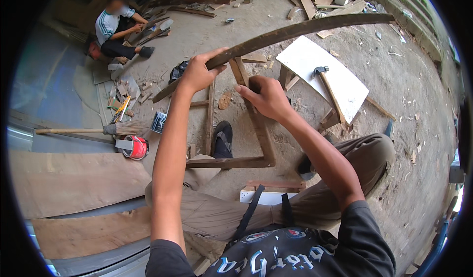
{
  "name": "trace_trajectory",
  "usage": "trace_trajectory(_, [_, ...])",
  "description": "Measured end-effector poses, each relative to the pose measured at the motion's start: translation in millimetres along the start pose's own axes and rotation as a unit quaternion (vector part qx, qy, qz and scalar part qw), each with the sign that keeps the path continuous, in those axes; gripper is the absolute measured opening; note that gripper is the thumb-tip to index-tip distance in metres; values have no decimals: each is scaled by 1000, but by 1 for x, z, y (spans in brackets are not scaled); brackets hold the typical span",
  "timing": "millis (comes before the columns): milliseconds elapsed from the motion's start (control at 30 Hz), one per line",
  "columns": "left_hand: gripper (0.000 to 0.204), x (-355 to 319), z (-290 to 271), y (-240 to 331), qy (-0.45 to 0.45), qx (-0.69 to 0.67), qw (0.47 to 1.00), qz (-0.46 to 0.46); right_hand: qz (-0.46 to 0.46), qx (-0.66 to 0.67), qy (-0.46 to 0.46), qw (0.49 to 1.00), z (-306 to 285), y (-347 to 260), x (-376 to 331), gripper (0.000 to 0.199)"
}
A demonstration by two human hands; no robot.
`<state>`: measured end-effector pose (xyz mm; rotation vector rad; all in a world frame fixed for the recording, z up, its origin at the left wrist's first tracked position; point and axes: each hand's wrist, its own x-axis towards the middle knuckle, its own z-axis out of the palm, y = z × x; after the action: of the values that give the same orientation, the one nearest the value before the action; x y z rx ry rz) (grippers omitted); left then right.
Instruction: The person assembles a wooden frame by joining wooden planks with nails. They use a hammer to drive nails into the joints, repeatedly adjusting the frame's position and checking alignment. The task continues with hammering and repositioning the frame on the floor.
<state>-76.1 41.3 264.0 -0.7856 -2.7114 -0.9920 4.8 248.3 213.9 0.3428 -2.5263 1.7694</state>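
My left hand (199,72) is closed around a long strip of wood (295,32), which looks curved here and stretches across to the far right. Below the strip stands a wooden frame (263,134) of joined bars, between my legs. My right hand (268,98) has its fingers bent round the frame's upper right bar, close to where the strip passes over it; the thumb lies along the near side. To the right, a claw hammer (331,90) with a wooden handle rests on a white board (305,60).
A red tin (134,147) and a broom (123,128) lie left, above wide planks (79,183). A small blue-and-white box (158,122) sits by my left forearm. Far left, another person (120,28) sits handling wood. Scrap wood (315,1) is heaped at the back.
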Motion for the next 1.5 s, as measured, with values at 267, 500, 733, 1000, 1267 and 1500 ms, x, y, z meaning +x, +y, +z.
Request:
trace_trajectory(267, [36, -30, 15, -34, 75, -65, 987, -123, 63, 20, 56, 996, 36, 9, 23, 52])
trace_trajectory(500, [60, -87, 56, -6, -100, -359, 841, -392, 109, 36, 50, 992, 71, 37, 26, 54])
trace_trajectory(733, [45, -78, 54, -46, -72, -343, 878, -326, 20, 53, 0, 998, 90, 53, 32, 32])
trace_trajectory(1000, [40, -87, 12, -74, -164, -372, 851, -332, -77, -171, 128, 974, 47, 76, 32, 35])
trace_trajectory(1267, [43, -102, 2, -88, -188, -416, 820, -345, 59, -88, -199, 974, 16, 84, 18, 76])
trace_trajectory(1500, [39, -91, -3, -89, -199, -315, 865, -336, -8, -118, -168, 979, 22, 110, 14, 76])
